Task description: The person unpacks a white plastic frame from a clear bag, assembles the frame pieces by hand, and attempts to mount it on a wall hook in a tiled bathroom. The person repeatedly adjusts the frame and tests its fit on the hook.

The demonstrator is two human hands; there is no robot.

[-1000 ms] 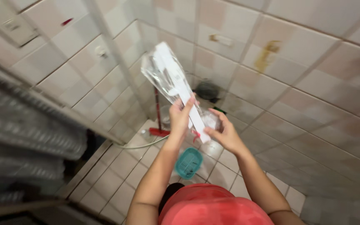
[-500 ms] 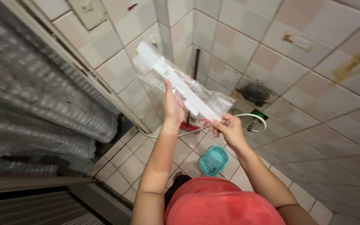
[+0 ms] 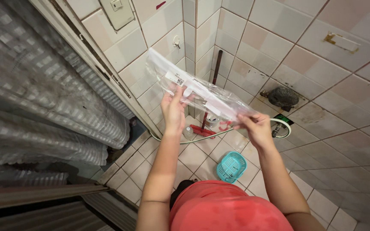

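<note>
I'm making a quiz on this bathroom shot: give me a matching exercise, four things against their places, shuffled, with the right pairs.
Things:
1. clear bag
2. teal basket
3. red broom
4. switch plate

Places:
A. on the floor tiles, below the hands
B. high on the wall by the door frame
C. held between left hand and right hand
D. leaning in the tiled corner

Pairs: 1-C, 2-A, 3-D, 4-B

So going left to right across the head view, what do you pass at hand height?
Curtain → left hand → clear bag → right hand → green hose fitting.
</note>
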